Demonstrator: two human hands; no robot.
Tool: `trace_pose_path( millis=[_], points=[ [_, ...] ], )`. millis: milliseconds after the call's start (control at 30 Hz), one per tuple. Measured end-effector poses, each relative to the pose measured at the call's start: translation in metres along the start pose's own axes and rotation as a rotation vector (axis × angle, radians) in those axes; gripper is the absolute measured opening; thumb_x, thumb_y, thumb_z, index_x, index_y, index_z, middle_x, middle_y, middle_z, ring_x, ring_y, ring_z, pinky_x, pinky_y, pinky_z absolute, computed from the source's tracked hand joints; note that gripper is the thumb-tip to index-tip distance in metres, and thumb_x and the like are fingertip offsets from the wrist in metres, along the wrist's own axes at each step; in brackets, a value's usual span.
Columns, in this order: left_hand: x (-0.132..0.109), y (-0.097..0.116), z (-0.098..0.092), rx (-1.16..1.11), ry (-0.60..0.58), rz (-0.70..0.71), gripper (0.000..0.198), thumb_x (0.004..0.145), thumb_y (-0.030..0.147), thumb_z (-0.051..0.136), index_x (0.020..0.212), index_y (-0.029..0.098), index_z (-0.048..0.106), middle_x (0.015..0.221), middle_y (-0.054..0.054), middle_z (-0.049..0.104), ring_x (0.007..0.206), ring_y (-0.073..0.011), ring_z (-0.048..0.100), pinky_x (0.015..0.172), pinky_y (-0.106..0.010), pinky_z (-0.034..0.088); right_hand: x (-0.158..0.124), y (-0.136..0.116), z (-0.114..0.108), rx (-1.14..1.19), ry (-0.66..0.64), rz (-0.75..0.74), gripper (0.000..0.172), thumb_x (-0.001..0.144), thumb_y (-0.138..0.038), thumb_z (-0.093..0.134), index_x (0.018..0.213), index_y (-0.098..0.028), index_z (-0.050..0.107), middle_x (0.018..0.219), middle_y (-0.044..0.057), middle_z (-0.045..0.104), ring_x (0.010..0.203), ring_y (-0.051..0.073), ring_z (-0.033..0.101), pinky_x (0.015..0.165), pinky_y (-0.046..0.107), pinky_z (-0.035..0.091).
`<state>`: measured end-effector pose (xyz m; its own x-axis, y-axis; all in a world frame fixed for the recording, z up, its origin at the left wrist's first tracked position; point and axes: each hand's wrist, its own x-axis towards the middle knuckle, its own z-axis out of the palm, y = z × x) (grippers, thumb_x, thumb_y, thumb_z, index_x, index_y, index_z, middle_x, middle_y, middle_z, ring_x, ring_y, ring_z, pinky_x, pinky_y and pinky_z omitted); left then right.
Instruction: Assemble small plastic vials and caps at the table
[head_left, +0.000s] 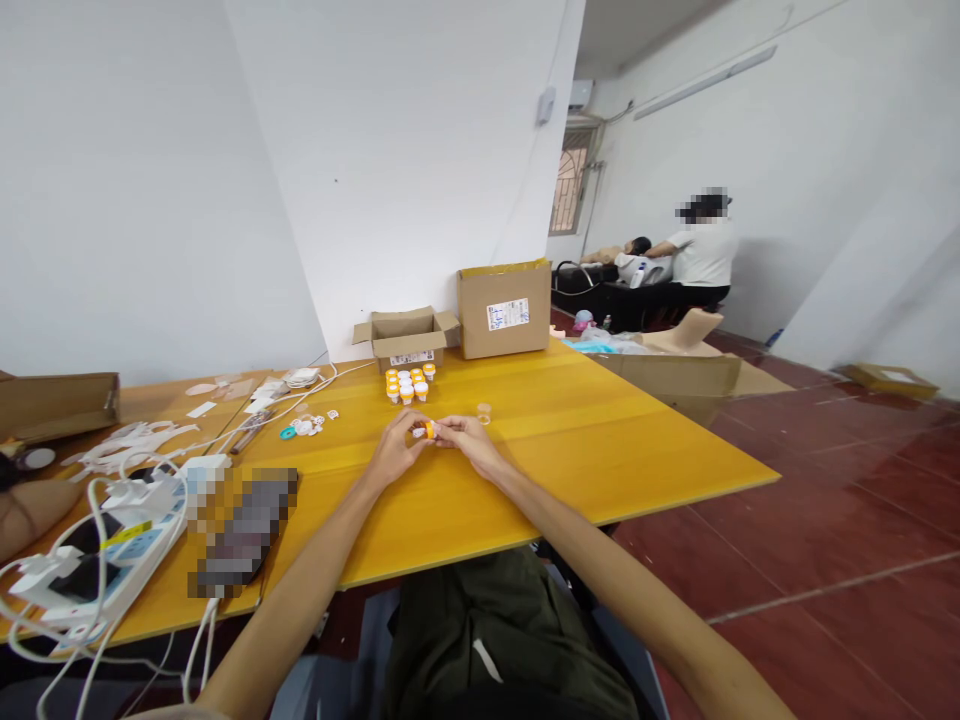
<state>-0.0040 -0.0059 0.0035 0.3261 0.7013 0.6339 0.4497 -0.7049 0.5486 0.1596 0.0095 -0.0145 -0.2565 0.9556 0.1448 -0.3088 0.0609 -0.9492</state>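
Note:
Between the fingertips of my left hand (pixel 395 450) and my right hand (pixel 474 442) is a small container with an orange band (pixel 430 430), held on its side just above the table. My left fingers close around its whitish end, while my right fingers pinch the other end, partly hiding it. Just beyond my hands, several similar small containers (pixel 407 386) with orange and white caps stand in a tight cluster. A small clear round piece (pixel 484 409) lies on the table beyond my right hand.
An open cardboard box (pixel 409 345) and a larger closed box (pixel 504 312) stand at the back of the yellow table (pixel 600 440). Left of me are white and teal small parts (pixel 304 425), a phone (pixel 247 530) and a cabled power strip (pixel 127 570). Another person (pixel 703 255) sits far right.

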Motion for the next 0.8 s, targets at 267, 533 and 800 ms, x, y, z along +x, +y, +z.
trace_pose_path(
  millis=[267,533,800],
  points=[
    [-0.0012,-0.0014,0.0003,0.066,-0.018,0.053,0.017,0.079,0.016,0.06,0.095,0.023,0.062,0.092,-0.003,0.062,0.085,-0.018,0.059,0.078,-0.03,0.049,-0.0009,-0.0013,0.001,-0.012,-0.004,-0.002,0.035,0.051,-0.047,0.082,0.066,-0.018,0.071,0.07,0.002,0.07,0.067,0.015,0.065,0.072,0.031,0.054],
    [-0.0014,-0.0033,0.0011,0.13,-0.013,0.079,0.015,0.083,0.022,0.06,0.098,0.022,0.059,0.091,-0.003,0.062,0.084,-0.0172,0.059,0.077,-0.03,0.049,0.0007,0.002,-0.0015,-0.034,-0.04,-0.026,0.038,0.056,-0.051,0.079,0.072,-0.017,0.072,0.075,0.004,0.071,0.073,0.018,0.066,0.072,0.032,0.054],
    [-0.0014,-0.0021,0.0016,0.171,-0.015,0.079,0.014,0.082,0.021,0.059,0.096,0.022,0.058,0.09,-0.002,0.061,0.083,-0.0168,0.059,0.076,-0.029,0.049,0.0033,0.0049,-0.0022,-0.022,-0.03,-0.033,0.036,0.055,-0.049,0.081,0.07,-0.018,0.071,0.074,0.003,0.071,0.07,0.016,0.065,0.073,0.031,0.054]
  ],
)
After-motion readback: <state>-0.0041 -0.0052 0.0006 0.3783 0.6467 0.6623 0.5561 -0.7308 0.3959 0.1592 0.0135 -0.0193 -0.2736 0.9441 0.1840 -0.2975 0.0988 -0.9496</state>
